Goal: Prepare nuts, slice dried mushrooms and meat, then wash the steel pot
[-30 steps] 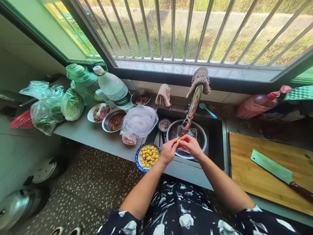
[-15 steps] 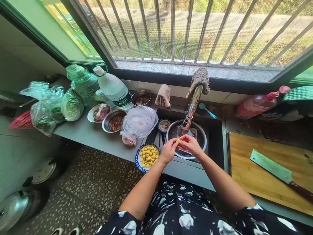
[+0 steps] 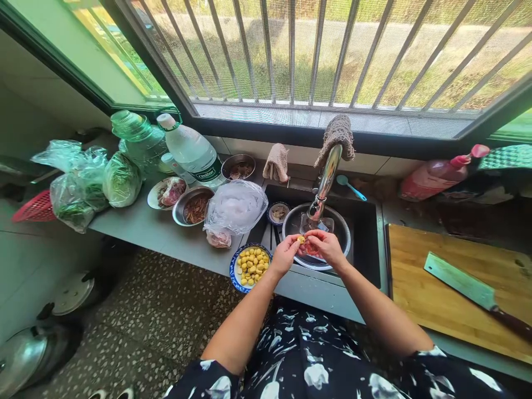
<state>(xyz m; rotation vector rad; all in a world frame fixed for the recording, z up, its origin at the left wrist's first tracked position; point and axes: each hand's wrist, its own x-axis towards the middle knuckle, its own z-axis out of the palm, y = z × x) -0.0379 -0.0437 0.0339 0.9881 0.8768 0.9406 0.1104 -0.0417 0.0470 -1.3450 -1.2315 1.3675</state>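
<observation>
Over the sink, my left hand (image 3: 286, 255) pinches a small yellow peeled chestnut (image 3: 301, 240) between thumb and fingers. My right hand (image 3: 328, 249) is closed too, its fingertips meeting at the chestnut's right side. Beneath both hands a round metal basin (image 3: 347, 238) sits in the sink, with reddish pieces in it, partly hidden by my fingers. Left of my left forearm, a blue-rimmed plate (image 3: 233, 275) bears several yellow peeled chestnuts (image 3: 252, 265).
The faucet (image 3: 324, 191) rises over the basin. A wooden cutting board (image 3: 409, 282) with a cleaver (image 3: 461, 281) lies to the right. Leftward on the counter stand a bagged white bundle (image 3: 236, 205), a metal bowl (image 3: 178, 213), a large water bottle (image 3: 191, 147) and bagged greens (image 3: 72, 202).
Both hands stay over the basin; the fingers have shifted slightly around the chestnut, and more of it and of the red pieces below shows. The view has moved a little.
</observation>
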